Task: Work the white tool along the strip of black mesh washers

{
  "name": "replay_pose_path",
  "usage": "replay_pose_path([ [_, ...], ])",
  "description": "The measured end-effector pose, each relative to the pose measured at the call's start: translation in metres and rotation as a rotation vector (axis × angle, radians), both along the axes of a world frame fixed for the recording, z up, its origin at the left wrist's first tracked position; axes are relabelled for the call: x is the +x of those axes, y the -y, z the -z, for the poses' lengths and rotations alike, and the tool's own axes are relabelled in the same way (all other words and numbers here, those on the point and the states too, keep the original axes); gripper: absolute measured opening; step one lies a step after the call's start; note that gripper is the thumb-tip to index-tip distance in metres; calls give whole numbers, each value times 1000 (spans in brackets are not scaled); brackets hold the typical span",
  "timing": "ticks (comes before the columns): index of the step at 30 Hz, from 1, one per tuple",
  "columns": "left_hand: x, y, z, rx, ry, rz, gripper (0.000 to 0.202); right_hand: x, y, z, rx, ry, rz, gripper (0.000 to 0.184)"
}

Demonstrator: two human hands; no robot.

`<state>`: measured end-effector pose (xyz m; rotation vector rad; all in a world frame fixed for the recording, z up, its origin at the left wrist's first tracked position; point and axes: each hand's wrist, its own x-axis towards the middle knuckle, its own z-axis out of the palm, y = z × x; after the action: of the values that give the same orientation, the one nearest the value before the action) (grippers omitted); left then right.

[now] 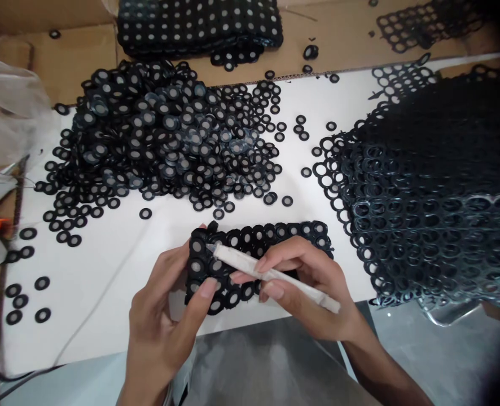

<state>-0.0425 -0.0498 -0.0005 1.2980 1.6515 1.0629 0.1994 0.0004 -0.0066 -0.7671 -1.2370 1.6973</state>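
bare white table (118, 265) front-left; ring pile (165, 141) behind, punched sheets (428, 192) right

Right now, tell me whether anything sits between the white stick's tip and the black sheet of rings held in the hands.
Nothing visible does. The right hand holds the white stick with its tip against the sheet of rings, which the left hand grips by its left end.

A white table top (106, 304) fills the view under soft, even light, with brown cardboard (338, 39) lying flat beyond its far edge at twelve o'clock, grey floor (267, 361) at six o'clock, and crumpled clear plastic (8, 107) at ten o'clock.
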Motion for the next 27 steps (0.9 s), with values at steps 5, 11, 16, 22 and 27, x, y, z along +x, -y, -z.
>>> replay_pose_path([
  [5,15,-6,-2,-42,67,-68,17,0,0,1,-4,2,5,30],
  [11,23,-9,-7,-86,79,-144,21,-1,1,0,-9,1,25,29],
  [16,28,-6,-4,-60,97,-250,17,-1,0,-1,8,5,27,30],
  [22,34,-8,-5,-44,99,-297,16,-1,-1,-1,38,44,38,28],
  [27,28,-9,-2,-73,-6,-287,21,-2,0,-5,69,59,78,26],
])
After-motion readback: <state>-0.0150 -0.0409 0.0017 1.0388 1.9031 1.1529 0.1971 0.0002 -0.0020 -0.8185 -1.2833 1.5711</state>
